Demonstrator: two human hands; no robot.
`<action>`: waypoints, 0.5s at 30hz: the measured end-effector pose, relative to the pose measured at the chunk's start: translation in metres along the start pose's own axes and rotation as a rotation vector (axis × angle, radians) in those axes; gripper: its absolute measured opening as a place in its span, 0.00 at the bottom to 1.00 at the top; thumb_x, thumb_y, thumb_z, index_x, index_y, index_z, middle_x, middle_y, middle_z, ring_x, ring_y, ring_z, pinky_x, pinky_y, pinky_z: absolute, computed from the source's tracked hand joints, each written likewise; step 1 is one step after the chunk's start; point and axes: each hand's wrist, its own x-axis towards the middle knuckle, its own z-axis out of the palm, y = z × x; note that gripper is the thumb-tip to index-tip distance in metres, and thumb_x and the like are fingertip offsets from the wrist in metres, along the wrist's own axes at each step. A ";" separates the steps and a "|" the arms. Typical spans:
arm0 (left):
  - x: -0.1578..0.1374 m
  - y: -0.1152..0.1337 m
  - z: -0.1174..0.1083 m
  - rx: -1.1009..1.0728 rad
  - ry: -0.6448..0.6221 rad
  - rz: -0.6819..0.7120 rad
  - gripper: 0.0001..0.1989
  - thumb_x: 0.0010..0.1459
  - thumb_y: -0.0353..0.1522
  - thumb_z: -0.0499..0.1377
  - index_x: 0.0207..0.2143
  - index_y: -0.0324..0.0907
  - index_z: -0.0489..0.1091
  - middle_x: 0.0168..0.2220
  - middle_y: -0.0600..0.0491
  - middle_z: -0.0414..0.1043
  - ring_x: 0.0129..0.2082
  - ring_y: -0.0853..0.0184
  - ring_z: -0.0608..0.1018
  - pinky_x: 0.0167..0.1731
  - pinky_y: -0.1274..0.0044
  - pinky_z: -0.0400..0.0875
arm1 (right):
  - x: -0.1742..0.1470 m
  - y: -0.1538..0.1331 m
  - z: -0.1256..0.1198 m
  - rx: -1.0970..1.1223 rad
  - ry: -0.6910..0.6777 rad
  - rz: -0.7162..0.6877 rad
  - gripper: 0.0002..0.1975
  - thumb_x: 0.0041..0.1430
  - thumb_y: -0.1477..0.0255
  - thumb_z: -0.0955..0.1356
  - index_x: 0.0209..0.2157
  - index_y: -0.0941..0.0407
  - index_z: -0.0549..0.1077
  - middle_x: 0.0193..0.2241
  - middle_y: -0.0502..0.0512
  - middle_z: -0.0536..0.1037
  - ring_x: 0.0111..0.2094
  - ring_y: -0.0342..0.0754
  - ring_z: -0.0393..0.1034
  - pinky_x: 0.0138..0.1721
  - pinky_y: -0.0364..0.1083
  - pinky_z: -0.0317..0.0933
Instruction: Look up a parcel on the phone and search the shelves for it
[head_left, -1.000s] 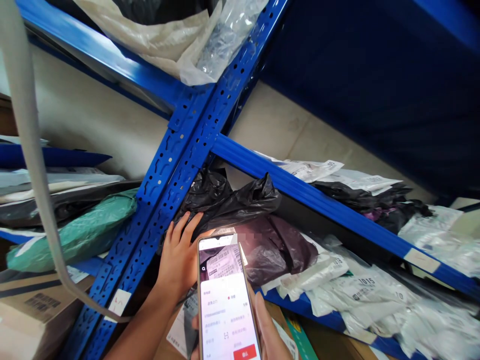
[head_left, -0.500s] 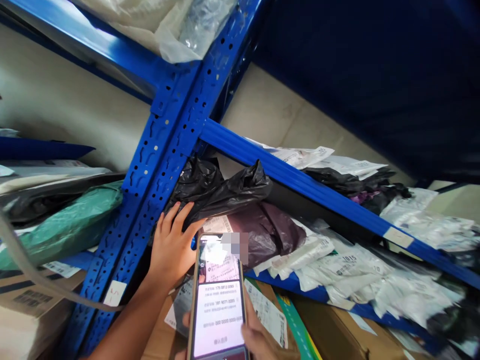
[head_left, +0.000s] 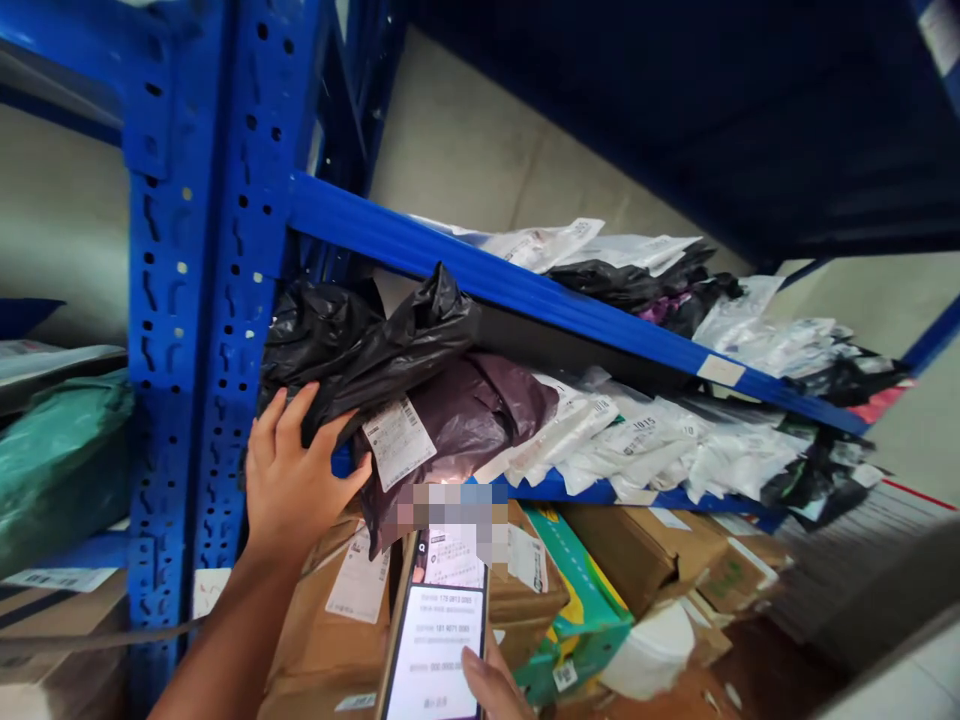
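Observation:
My left hand (head_left: 294, 478) rests with spread fingers on a black plastic parcel (head_left: 360, 340) at the left end of a blue shelf. Below it a dark purple parcel (head_left: 469, 415) hangs over the shelf edge, its white barcode label (head_left: 397, 441) facing me. My right hand (head_left: 487, 685) holds a phone (head_left: 436, 645) low in the middle, thumb on the lit screen, just beneath that label.
A blue perforated upright (head_left: 187, 300) stands left of my hand. White and black mail bags (head_left: 675, 450) crowd the shelf to the right. Cardboard boxes (head_left: 652, 550) and a green box (head_left: 581, 610) sit below. A green parcel (head_left: 52, 460) lies at far left.
The view swung right and down. The phone dropped lower in view. The purple parcel's label now shows fully above the phone. My left hand stayed on the black parcel.

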 end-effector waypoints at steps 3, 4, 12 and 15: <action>0.001 0.001 -0.004 -0.015 -0.054 -0.007 0.17 0.55 0.36 0.60 0.48 0.44 0.67 0.62 0.45 0.54 0.63 0.45 0.57 0.60 0.56 0.61 | 0.000 0.009 -0.007 0.063 0.113 0.053 0.28 0.35 0.62 0.79 0.39 0.60 0.78 0.35 0.63 0.84 0.48 0.68 0.74 0.43 0.65 0.71; 0.002 0.001 -0.005 -0.029 -0.082 -0.019 0.17 0.56 0.35 0.59 0.49 0.44 0.66 0.63 0.46 0.52 0.64 0.45 0.56 0.62 0.57 0.59 | -0.001 0.011 -0.007 0.083 0.159 0.071 0.24 0.36 0.63 0.79 0.36 0.61 0.79 0.33 0.62 0.84 0.47 0.67 0.75 0.42 0.64 0.71; 0.001 0.002 -0.005 -0.075 -0.099 -0.037 0.20 0.55 0.35 0.60 0.50 0.47 0.65 0.65 0.51 0.47 0.65 0.45 0.53 0.63 0.55 0.57 | -0.008 0.016 0.011 0.189 0.078 0.169 0.27 0.42 0.50 0.74 0.33 0.61 0.78 0.26 0.58 0.84 0.32 0.60 0.80 0.45 0.63 0.69; 0.001 0.001 -0.004 -0.053 -0.070 -0.009 0.20 0.54 0.36 0.61 0.49 0.45 0.66 0.64 0.46 0.51 0.64 0.44 0.54 0.62 0.55 0.58 | -0.011 0.013 0.015 0.172 0.077 0.093 0.27 0.41 0.55 0.76 0.37 0.61 0.77 0.28 0.60 0.84 0.34 0.61 0.80 0.44 0.64 0.69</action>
